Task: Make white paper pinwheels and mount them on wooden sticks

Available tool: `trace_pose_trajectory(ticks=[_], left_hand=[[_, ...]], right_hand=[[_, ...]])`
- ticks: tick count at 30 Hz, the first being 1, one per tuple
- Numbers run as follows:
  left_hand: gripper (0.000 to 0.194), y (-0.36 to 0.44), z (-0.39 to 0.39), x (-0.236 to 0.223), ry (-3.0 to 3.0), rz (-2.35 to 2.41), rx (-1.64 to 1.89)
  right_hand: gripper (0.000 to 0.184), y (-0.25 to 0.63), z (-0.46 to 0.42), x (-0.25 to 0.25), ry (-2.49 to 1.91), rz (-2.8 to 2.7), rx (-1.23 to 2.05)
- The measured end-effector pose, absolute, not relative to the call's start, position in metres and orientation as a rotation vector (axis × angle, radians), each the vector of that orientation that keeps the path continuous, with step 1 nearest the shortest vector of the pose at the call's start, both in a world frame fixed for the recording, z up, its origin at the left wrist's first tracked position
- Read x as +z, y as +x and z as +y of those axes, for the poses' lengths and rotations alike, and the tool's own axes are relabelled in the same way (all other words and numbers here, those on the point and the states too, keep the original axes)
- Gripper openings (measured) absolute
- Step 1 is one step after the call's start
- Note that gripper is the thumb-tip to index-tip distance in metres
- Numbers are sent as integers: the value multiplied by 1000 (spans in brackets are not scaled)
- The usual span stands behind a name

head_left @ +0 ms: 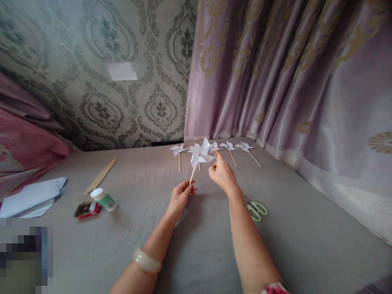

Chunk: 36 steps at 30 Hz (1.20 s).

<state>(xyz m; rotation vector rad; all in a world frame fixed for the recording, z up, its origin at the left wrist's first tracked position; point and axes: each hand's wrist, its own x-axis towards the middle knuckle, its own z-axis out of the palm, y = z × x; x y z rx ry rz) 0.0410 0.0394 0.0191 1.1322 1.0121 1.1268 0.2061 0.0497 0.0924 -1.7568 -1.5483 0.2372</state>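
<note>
A white paper pinwheel (199,155) on a thin wooden stick is raised above the grey cloth. My left hand (181,198) pinches the lower part of its stick. Close to the right of the blades is my right hand (223,173), index finger stretched out and the other fingers curled, with nothing visible in it. Whether that fingertip touches a blade I cannot tell. Behind both hands several more pinwheels (228,146) lie in a row on the cloth, some partly hidden by the held one and my right hand.
Green-handled scissors (259,210) lie beside my right forearm, blades partly hidden. On the left are a white-capped bottle (104,199), a small red box (87,209) of small items, wooden sticks (101,175) and stacked white paper (33,196). Curtains (275,81) border the right side.
</note>
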Motion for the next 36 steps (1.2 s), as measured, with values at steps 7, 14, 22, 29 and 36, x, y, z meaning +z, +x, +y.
trace_pose_trajectory(ticks=[7, 14, 22, 29, 36], left_hand=[[39, 40, 39, 20, 1142, 1009, 1120], [40, 41, 40, 15, 1116, 989, 1115], [41, 40, 40, 16, 1151, 1004, 1103], [43, 40, 41, 15, 1141, 991, 1107], [43, 40, 40, 16, 1146, 1007, 1097]], right_hand=[[23, 206, 51, 83, -1399, -1830, 781], [57, 212, 49, 99, -1761, -1553, 225], [31, 211, 40, 98, -1493, -1964, 1019], [58, 212, 38, 109, -1757, -1727, 258], [30, 212, 40, 96, -1523, -2053, 824]])
